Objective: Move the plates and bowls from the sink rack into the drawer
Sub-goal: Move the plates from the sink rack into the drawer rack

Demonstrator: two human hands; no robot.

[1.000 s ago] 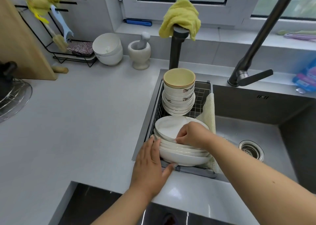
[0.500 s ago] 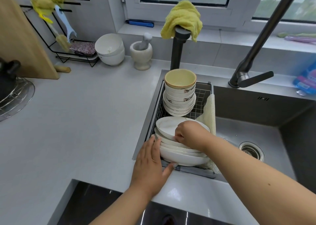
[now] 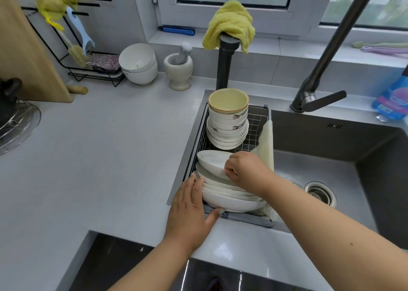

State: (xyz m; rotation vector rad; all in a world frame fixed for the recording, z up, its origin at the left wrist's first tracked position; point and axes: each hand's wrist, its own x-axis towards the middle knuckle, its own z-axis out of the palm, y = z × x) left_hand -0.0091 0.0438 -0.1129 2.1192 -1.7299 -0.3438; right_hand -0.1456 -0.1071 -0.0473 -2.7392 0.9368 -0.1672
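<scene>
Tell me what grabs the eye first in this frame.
The right hand pinches the tilted top plate of the plate stack in the sink rack, while the left hand steadies the stack's side. Behind stands a bowl tower, and a yellow cloth drapes over a black post.

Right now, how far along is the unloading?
Nothing looks moved yet. In hand: the right hand pinches the tilted top plate, while the left hand steadies the plate stack. Left: that stack and the bowl stack in the sink rack.
</scene>
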